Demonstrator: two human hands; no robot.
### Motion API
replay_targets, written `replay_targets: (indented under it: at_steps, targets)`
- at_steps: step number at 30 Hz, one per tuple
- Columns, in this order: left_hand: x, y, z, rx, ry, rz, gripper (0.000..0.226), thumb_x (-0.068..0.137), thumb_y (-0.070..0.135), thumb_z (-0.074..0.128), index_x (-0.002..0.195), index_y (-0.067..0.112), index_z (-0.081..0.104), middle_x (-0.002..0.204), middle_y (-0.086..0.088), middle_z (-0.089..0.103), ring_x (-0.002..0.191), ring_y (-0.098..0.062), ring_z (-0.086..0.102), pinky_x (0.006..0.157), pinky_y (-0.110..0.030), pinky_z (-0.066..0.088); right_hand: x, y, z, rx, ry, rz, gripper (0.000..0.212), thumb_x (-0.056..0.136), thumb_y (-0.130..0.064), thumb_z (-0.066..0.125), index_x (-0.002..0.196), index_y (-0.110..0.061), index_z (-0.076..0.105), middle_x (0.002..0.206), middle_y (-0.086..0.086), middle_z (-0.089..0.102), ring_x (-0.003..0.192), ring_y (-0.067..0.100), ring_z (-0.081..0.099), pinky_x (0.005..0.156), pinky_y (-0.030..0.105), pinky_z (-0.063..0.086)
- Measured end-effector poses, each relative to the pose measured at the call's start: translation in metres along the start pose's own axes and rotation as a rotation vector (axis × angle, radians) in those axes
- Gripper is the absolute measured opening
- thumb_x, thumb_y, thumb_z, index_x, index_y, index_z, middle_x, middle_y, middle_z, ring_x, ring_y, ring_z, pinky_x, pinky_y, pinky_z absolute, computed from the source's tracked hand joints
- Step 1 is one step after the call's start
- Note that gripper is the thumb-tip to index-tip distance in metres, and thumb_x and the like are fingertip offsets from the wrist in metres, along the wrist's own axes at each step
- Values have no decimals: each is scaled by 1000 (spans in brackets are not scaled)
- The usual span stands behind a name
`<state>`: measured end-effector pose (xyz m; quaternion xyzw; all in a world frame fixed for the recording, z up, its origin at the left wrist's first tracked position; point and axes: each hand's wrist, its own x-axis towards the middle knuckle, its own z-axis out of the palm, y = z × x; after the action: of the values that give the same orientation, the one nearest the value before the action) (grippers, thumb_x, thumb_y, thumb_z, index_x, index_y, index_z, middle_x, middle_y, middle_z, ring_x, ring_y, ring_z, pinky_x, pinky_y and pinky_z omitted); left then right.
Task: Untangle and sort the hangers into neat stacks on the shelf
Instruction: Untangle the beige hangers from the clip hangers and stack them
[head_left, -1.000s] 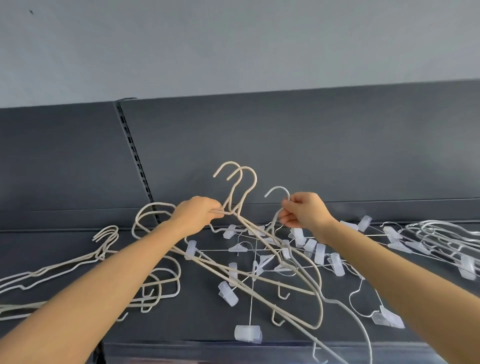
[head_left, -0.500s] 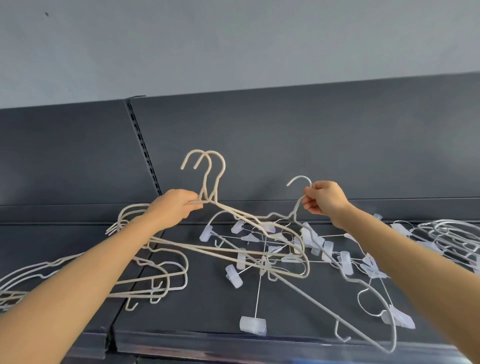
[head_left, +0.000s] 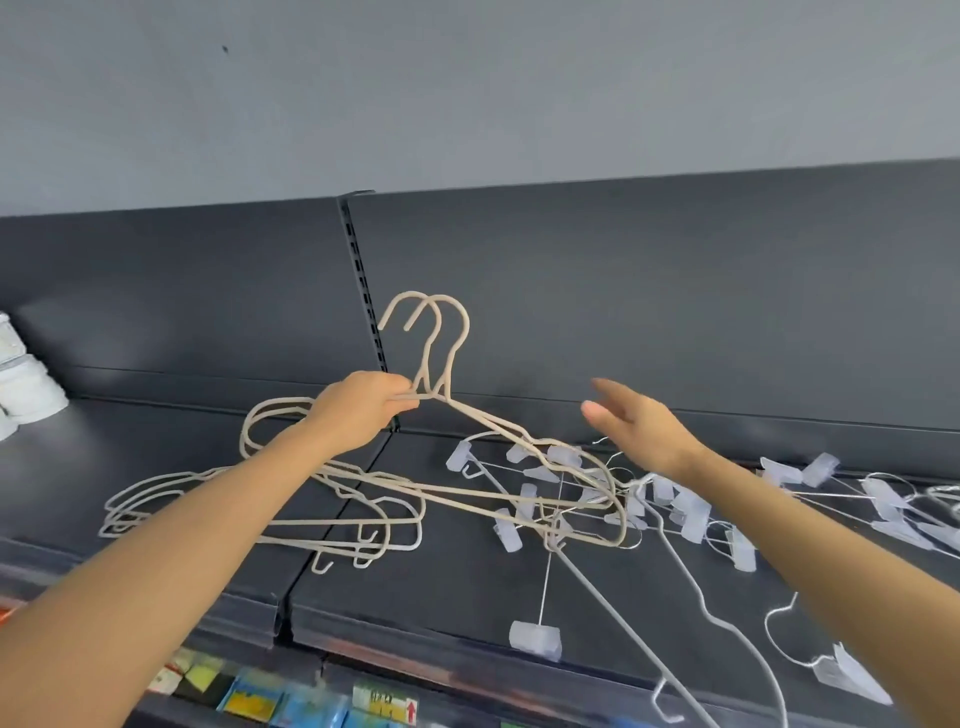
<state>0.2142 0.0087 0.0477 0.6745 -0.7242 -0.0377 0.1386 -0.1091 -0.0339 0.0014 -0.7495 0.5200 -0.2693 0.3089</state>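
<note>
1. Colourful packets (head_left: 291, 701) are showing below the front lip of the dark grey metal shelf (head_left: 415, 618).
2. A tangle of thin wire hangers with clear plastic clips (head_left: 691, 514) is lying on the shelf's right section.
3. A loose stack of cream wire hangers (head_left: 337, 521) is resting just left of the tangle, across the seam between the sections.
4. The left hand (head_left: 358, 410) is gripping two cream coated-wire hangers (head_left: 451, 364) at their necks. It is holding them raised with hooks up, their lower ends reaching into the tangle.
5. The right hand (head_left: 639, 426) is hovering over the tangle, fingers spread, holding nothing.
6. The dark back panel (head_left: 623, 291) is standing behind.
</note>
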Motion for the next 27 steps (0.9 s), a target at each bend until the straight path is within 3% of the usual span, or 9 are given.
replay_targets:
  at_steps: [2,4,7,11,15,19,23,25,27]
  targets:
    - [-4,2,1,34,12,-7,35,99,29,47,67,13,45,67,0,54,60,-18,48,56,-32,35,-10,-14,14,-67,-250,-106,63,88,-51,51,142,-23,35,135,1,53,121,18,52,104,33,40]
    - [-5,-3,2,-1,-6,-3,33,98,29,47,73,9,51,81,-5,66,75,-25,62,64,-38,47,-14,-16,29,-231,-320,-148,52,89,-40,57,136,-22,43,117,0,62,105,19,59,92,31,46]
    - [-2,-13,8,-81,-43,-13,31,97,29,48,79,5,57,88,-11,68,78,-27,64,68,-39,48,-13,-9,38,-374,-200,-220,17,93,-22,52,109,-29,55,75,-3,57,68,18,52,66,29,40]
    - [4,-21,18,-198,-86,47,29,95,30,54,76,8,61,78,-11,64,64,-18,51,64,-30,40,-19,-11,38,-226,-54,-160,32,93,-13,47,73,-37,44,67,-7,53,59,10,44,58,20,36]
    - [8,-24,16,-138,-116,170,5,91,33,60,90,28,59,85,4,64,73,-10,58,67,-28,47,-24,-10,44,-167,-11,-95,17,94,-12,47,81,-21,53,68,-7,53,61,10,43,58,19,36]
    - [12,-21,9,121,-29,307,16,97,38,46,101,24,53,78,5,55,69,-14,54,62,-32,46,-30,-5,48,-109,46,-53,13,92,-7,47,85,-13,57,68,-6,52,61,11,43,59,23,36]
    - [15,-20,13,353,90,383,28,102,37,32,87,15,41,63,4,43,54,-17,43,53,-36,40,-34,-7,50,-138,100,-5,15,89,-11,55,100,-17,62,81,-6,58,73,6,50,72,26,38]
    - [16,-16,14,371,117,404,26,102,36,33,84,17,38,60,5,39,50,-14,35,49,-32,32,-40,-1,51,-268,88,57,46,86,-23,63,130,-20,48,119,1,55,110,18,49,93,31,39]
    - [18,-14,14,379,120,411,25,102,33,35,83,17,36,59,4,38,48,-12,32,47,-29,28,-55,8,54,-360,32,169,84,81,-37,68,147,-22,19,143,7,33,131,28,31,107,37,31]
